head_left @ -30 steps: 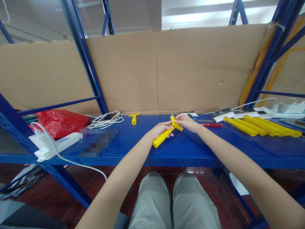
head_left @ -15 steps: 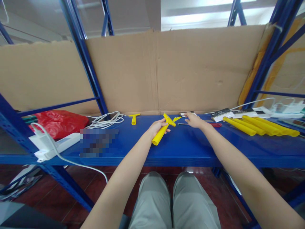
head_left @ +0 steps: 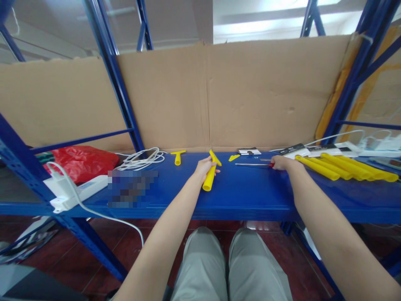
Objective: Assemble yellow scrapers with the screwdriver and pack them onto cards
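My left hand (head_left: 204, 168) is closed around a yellow T-shaped scraper-like tool (head_left: 209, 179), its tubular handle slanting down towards me and its crosspiece at the top. My right hand (head_left: 280, 163) is closed on the red handle of a screwdriver (head_left: 250, 164), which lies along the blue shelf with its metal shaft pointing left. Beyond the shaft, near the middle, is a small flat yellow piece (head_left: 233, 158). Tiny bits beside the screwdriver are too small to make out. Another yellow T-shaped tool (head_left: 178, 159) stands to the left of my left hand.
Several yellow tubes (head_left: 347, 167) lie side by side at the right. Behind them are black-and-white packets (head_left: 293, 150); a similar card (head_left: 249, 151) lies farther left. A white cable coil (head_left: 142, 158), red bag (head_left: 83, 162) and power strip (head_left: 90, 187) occupy the left. Cardboard (head_left: 169, 100) walls the back.
My right hand has moved right, from beside the card to the screwdriver handle, and has closed on it. My left hand has shifted slightly and turned the yellow tool more upright.
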A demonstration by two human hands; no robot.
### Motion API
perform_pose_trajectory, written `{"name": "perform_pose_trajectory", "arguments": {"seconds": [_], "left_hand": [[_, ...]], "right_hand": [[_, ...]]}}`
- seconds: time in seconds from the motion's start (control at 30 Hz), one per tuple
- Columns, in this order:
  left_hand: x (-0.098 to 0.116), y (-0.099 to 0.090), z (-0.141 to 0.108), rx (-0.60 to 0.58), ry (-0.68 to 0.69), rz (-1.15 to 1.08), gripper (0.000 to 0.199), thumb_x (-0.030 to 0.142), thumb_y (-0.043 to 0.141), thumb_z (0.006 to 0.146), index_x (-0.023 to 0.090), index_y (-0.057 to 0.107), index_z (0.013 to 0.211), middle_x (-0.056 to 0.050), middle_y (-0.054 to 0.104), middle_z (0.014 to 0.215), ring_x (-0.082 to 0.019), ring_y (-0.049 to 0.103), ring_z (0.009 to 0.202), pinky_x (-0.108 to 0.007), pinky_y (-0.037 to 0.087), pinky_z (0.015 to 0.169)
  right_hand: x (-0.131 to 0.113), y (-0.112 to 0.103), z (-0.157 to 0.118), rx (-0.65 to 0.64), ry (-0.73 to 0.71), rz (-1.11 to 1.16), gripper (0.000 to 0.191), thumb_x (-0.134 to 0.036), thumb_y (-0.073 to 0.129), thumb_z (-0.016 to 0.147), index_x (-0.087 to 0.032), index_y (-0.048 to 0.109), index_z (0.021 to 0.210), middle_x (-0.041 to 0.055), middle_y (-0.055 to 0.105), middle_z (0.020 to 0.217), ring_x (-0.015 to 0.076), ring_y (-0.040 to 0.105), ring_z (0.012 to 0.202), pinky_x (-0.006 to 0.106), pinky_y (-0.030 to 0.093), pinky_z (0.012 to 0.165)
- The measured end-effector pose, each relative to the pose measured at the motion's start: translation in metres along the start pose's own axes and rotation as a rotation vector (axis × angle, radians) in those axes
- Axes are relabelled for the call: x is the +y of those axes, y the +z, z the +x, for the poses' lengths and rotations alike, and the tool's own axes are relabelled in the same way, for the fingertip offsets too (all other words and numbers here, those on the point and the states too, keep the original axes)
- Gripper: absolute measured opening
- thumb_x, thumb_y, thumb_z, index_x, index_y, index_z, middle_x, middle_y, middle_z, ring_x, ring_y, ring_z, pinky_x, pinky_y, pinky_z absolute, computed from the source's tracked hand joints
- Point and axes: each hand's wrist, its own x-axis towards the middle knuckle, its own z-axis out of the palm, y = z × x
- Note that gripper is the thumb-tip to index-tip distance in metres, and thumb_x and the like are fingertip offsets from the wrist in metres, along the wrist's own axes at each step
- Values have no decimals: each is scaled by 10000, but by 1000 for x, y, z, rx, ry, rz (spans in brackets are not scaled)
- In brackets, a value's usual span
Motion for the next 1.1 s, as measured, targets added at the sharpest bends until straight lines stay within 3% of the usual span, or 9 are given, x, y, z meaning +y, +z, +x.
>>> {"name": "perform_pose_trajectory", "arguments": {"seconds": [0.1,0.37,0.53,0.73,0.9,1.1], "left_hand": [[-1,1,0,4,15,20,642,56,530,857,227,360,1452,-129,656,1147,-77,595,444,-175,400,379],[-3,0,3,-17,43,44,676,82,595,825,259,382,1441,-118,651,1166,-73,599,449,-171,405,379],[-5,2,3,-31,66,92,706,64,583,816,267,358,1453,-121,630,1210,-68,592,437,-172,398,374],[-4,3,-1,-38,98,147,716,32,542,819,271,338,1461,-127,608,1255,-56,583,434,-160,389,367],[-3,4,-4,-27,93,130,656,23,511,844,223,362,1451,-138,606,1254,-52,577,427,-162,389,364],[-1,5,-6,-13,97,153,621,11,499,854,198,387,1436,-137,579,1296,-41,570,414,-164,381,345]], "right_hand": [[-17,-9,-4,-136,24,-96,267,-44,559,721,-140,716,915,164,709,915,256,680,833,323,496,715],[-38,-2,4,-156,5,-267,387,-1,552,710,-119,680,1057,205,673,1050,293,648,1005,383,500,806],[-41,5,-9,-33,-6,-240,428,-38,450,801,-140,609,1185,227,609,1157,320,597,1094,487,457,877],[-35,6,-17,0,-79,-184,428,-47,423,810,-173,588,1184,174,578,1217,281,545,1156,423,432,914],[-33,3,-19,45,-79,-70,322,-171,468,854,-219,620,1134,130,588,1220,288,527,1144,474,403,927],[-28,0,-20,296,-124,15,222,-265,515,854,-248,664,1017,102,623,1082,286,531,1088,491,363,907]]}}
